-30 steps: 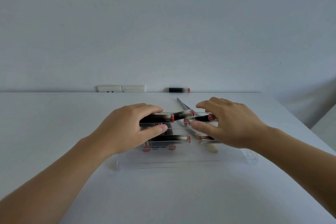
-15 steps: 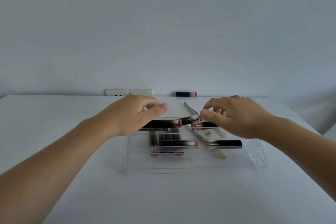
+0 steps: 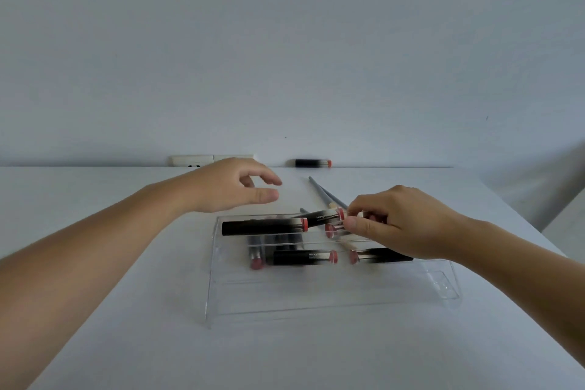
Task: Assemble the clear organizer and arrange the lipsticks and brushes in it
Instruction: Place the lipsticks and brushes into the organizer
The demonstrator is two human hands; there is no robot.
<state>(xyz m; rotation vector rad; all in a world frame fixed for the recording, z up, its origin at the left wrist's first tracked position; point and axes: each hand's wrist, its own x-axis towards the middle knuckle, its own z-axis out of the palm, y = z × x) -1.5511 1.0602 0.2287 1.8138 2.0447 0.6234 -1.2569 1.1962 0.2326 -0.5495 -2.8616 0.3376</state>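
Left hand [image 3: 228, 185]: hovers above the counter [image 3: 126, 342] at 10 o'clock of the clear organizer [image 3: 332, 298], fingers loosely curled, holding nothing. Clear organizer: centre of counter, holding black lipsticks with red ends; long lipstick [image 3: 264, 227] along its far rail, another [image 3: 304, 257] lower. Grey brushes [image 3: 326, 195]: at 12 o'clock, angled. Stray lipstick [image 3: 312, 163]: far counter edge by the wall. Right hand [image 3: 402, 222]: at 2 o'clock, fingertips pinching a lipstick's [image 3: 327, 216] red end.
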